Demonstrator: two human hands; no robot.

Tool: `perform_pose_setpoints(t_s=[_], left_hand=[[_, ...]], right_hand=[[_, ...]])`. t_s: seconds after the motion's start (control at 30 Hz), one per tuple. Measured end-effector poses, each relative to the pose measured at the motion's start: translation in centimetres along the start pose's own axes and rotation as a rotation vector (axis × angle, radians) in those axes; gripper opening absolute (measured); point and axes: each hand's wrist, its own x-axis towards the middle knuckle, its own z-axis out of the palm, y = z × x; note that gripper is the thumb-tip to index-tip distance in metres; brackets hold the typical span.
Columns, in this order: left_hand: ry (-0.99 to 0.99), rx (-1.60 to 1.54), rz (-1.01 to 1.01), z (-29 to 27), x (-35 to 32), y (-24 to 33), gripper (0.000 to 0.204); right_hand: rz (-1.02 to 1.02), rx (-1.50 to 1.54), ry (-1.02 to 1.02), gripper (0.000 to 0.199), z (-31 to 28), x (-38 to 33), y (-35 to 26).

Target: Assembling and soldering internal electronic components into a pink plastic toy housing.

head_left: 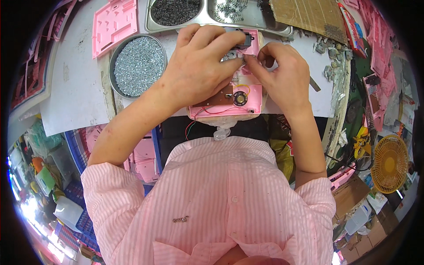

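Observation:
A pink plastic housing [212,110] lies open on the bench in front of me, with a small round speaker [240,98], a brown circuit board [219,100] and thin red and yellow wires inside. Over its left side arches my left hand [198,62], its index finger by a dark block [247,40] and its thumb at a small greyish part in the middle. From the right, my right hand [285,73] brings bent thumb and index finger to that same spot, fingertips closed. What lies between the fingertips is too small to name. The left palm hides part of the housing.
Left of my forearm stands a round metal bowl [115,86] of silvery screws. Behind it lies another pink plastic shell [100,33]. A metal tray [205,23] of dark springs spans the back, beside cardboard [304,15] and small metal parts [331,55]. A yellow fan [389,164] is at right.

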Motion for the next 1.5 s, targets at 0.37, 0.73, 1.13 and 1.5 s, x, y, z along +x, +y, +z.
perform_pose_setpoints(t_s=[0.37,0.73,1.13,1.5], left_hand=[[-0.046,0.085,0.016,0.5,-1.1,1.0,0.028],[-0.012,0.044,0.029,0.7,-1.5,1.0,0.032],[-0.024,-0.009,0.045,1.2,-1.6,1.0,0.037],[-0.183,0.052,0.000,-1.4,-3.1,0.1,0.058]], right_hand=[[-0.013,-0.126,-0.032,0.022,-0.2,-0.1,-0.5],[0.360,0.532,-0.321,0.025,-1.3,0.5,2.3],[0.011,-0.086,-0.361,0.020,-2.3,2.7,-0.7],[-0.045,0.142,-0.055,0.017,-1.7,-2.0,0.7]])
